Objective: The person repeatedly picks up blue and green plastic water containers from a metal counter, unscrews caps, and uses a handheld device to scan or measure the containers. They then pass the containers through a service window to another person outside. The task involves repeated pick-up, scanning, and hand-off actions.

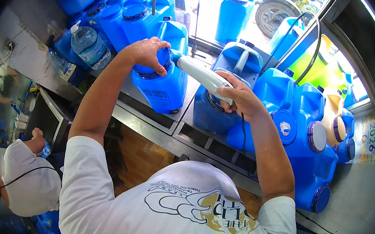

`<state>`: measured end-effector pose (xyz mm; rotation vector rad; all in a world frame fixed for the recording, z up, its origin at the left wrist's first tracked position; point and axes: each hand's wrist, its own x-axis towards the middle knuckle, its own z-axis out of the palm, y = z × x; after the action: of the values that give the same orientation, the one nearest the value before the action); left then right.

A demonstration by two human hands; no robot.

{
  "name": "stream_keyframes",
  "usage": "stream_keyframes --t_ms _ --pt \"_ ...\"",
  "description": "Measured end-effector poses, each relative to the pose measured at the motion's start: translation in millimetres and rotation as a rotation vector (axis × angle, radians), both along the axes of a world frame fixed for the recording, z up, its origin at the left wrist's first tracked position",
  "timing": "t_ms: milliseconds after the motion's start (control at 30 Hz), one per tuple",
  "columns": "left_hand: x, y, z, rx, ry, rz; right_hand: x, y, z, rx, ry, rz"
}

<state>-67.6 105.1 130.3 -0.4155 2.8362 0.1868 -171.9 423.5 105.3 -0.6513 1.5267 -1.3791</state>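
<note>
My right hand (241, 95) is wrapped around the handle of a pale blower (203, 76), its cord (243, 132) hanging below my grip. My left hand (150, 55) lies over the cap (164, 59) of a blue jug (162, 93), thumb and fingers spread across it; I cannot tell whether they pinch its rim or only steady it. That jug stands upright on the bench (148, 133), just left of the frame's upper middle. The blower's nozzle (175, 57) is close beside the cap, perhaps touching.

I take this to be the step of warming the band round the cap. The next move, as I judge it, calls for working the nozzle evenly round the rim, turning jug or cap with my left hand and keeping those fingers out of the airflow. Another jug (213, 115) stands below my right hand.
</note>
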Motion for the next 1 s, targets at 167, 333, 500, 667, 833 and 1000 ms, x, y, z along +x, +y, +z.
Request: stream_keyframes --t_ms 167,333,500,667,833,1000 --pt "1 0 0 0.001 0.014 -0.004 0 0 1 -0.005 0.007 -0.004" --pt "2 -2 -2 0.043 0.013 0.014 -1 -1 1 -0.007 0.015 -0.013" --pt "6 -11 -14 0.010 0.111 -0.024 0 -2 4 -0.018 0.029 -0.013" --pt "50 -36 -43 0.151 0.613 -0.088 -2 3 6 -0.012 0.077 0.053" --pt "96 -32 -99 0.489 0.919 0.142 -7 1 12 0.009 0.108 0.036" --pt "97 -19 -132 0.570 1.053 0.204 -9 -7 25 0.073 0.180 0.048"
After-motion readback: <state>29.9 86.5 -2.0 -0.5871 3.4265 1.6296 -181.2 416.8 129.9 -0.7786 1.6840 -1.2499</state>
